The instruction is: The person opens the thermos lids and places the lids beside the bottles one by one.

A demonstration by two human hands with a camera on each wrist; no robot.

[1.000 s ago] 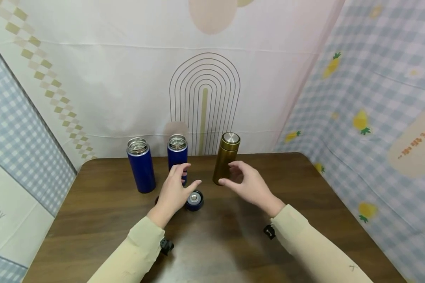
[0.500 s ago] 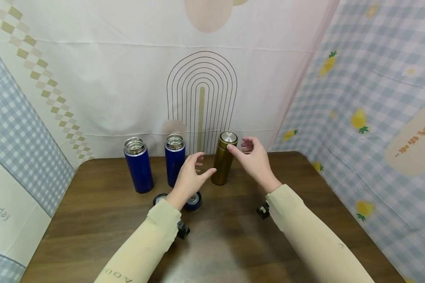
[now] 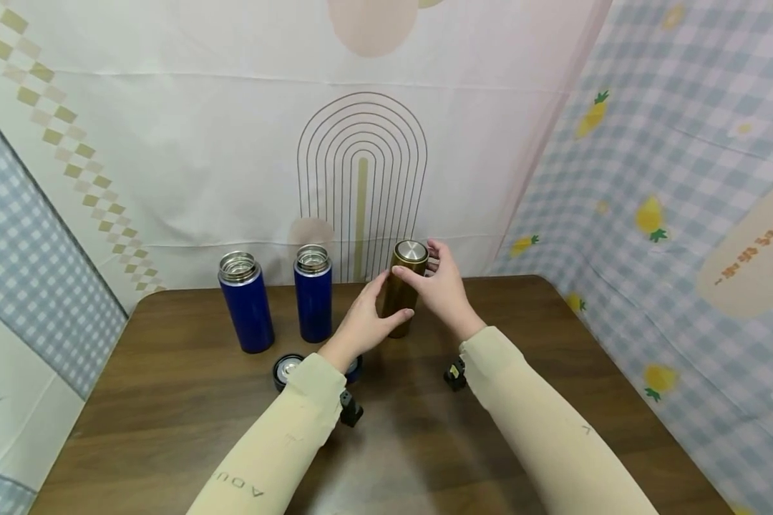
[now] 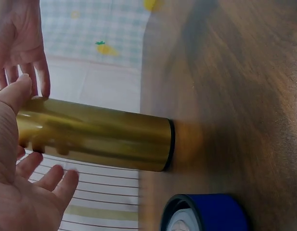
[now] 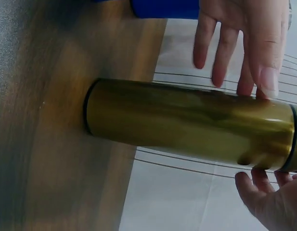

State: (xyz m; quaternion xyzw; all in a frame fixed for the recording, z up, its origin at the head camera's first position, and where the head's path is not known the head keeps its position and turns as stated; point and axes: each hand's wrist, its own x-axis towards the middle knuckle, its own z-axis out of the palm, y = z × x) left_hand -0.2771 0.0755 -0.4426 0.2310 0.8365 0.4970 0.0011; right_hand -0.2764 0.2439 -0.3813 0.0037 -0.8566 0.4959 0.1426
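A gold thermos with a steel-topped lid stands upright on the table. My left hand is at its left side, thumb in front and fingers behind; in the left wrist view these fingers are spread, with a gap to the thermos body. At the lid, my right hand comes from the right, thumb across the front and loosely bent fingers beyond. The right wrist view shows the right fingertips close to the thermos; firm contact cannot be made out. Left sleeve and hand partly cover a blue lid.
Two blue thermoses, one at the left and one nearer the middle, stand lidless at the back. A dark round lid lies before them, its inside facing up. Printed cloth hangs behind the wooden table.
My left hand has moved right, from in front of the middle blue thermos to the gold one. My right hand has risen from the gold thermos's lower body to its lid.
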